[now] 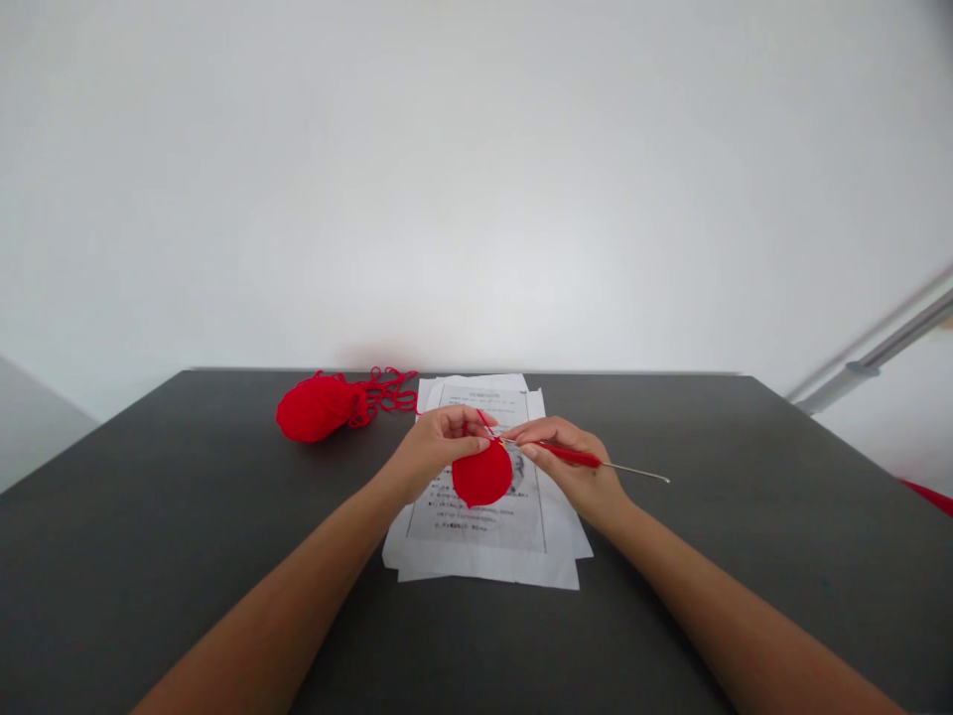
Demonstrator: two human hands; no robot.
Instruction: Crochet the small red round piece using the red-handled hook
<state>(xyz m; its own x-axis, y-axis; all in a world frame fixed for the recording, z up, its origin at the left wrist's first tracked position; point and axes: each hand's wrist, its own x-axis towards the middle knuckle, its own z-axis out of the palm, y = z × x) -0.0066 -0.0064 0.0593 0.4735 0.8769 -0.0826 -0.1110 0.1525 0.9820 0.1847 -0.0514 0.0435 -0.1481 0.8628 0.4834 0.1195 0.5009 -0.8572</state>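
My left hand [439, 445] pinches the top edge of a round red crochet piece [482, 479], which hangs over the printed sheets. A strand of red yarn rises from the work by my left fingers. In my right hand [577, 462] is a crochet hook [570, 455] with a red handle, its grip lying between thumb and fingers. The hook's near tip meets the top edge of the crochet piece, though the exact stitch is too small to make out. Its other metal end sticks out to the right.
A red yarn ball [317, 407] with loose tangled strands [387, 390] lies at the back left of the dark table [223, 526]. Printed paper sheets [476, 556] are stacked under my hands. Behind the table stands a white wall; a metal pole [904, 333] slants at the right.
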